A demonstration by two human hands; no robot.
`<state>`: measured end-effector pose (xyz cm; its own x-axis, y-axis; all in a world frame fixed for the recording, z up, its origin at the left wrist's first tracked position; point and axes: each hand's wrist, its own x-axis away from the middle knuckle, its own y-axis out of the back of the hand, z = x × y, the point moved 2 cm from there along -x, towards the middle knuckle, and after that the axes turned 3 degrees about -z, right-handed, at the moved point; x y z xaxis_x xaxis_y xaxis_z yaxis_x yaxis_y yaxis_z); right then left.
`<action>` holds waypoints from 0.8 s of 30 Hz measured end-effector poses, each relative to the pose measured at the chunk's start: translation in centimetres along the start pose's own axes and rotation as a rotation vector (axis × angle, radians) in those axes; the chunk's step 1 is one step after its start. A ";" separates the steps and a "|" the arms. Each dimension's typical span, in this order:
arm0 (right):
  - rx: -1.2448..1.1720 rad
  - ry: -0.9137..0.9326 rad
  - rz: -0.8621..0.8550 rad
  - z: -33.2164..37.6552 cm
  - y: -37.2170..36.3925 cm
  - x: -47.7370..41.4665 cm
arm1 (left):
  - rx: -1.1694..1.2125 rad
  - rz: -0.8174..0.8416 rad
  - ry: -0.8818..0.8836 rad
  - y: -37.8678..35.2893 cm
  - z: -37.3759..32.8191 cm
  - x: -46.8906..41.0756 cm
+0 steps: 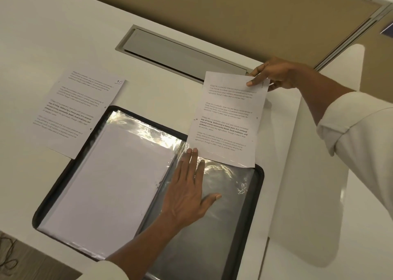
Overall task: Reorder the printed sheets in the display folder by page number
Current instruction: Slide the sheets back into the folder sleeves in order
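A black display folder (256,196) lies open on the white desk, with glossy clear sleeves. Its left sleeve holds blank-facing white sheets (114,186). My left hand (189,186) presses flat, fingers straight, on the empty right sleeve near the spine. My right hand (274,75) pinches the top right corner of a printed sheet (229,118), whose lower edge sits at the mouth of the right sleeve. Another printed sheet (74,109), marked 10 by hand at its top corner, lies on the desk left of the folder, partly under its edge.
A grey cable hatch (180,54) is set into the desk behind the folder. A tan partition wall (212,9) rises beyond it. The desk edge and a dark floor with a cord (8,256) show at the lower left.
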<state>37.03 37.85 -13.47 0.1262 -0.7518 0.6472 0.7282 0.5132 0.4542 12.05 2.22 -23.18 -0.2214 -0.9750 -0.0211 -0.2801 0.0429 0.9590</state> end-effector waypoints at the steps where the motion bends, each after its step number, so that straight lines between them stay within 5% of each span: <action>1: -0.037 -0.015 -0.003 -0.5 0.0 0.0 | 0.002 -0.002 0.000 0.0 0.0 0.0; 13: -0.303 -0.157 -0.011 -5.9 -4.0 3.5 | 0.001 0.007 -0.008 -0.4 0.3 0.2; 24: -0.086 -0.234 0.159 -9.0 -7.6 7.9 | 0.003 -0.007 -0.014 0.0 0.4 0.2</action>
<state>38.57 24.26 -17.33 0.0922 -0.5439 0.8341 0.7671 0.5728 0.2888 11.59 2.09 -23.31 -0.2323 -0.9721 -0.0315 -0.2843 0.0369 0.9580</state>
